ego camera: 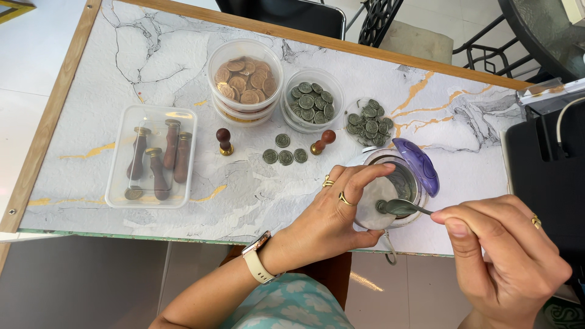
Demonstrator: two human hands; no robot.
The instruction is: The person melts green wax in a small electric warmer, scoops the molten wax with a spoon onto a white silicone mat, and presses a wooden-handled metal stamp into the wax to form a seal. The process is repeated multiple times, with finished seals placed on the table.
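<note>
A small round white pot with a metal-lined inside is sitting near the table's front edge, right of centre; its clear purple lid is hinged open and leaning away to the far right. A white cord is hanging from its near side over the table edge. A small metal spoon is lying tilted over the pot's near rim, its grey-green filled bowl pointing left and its thin handle running right.
</note>
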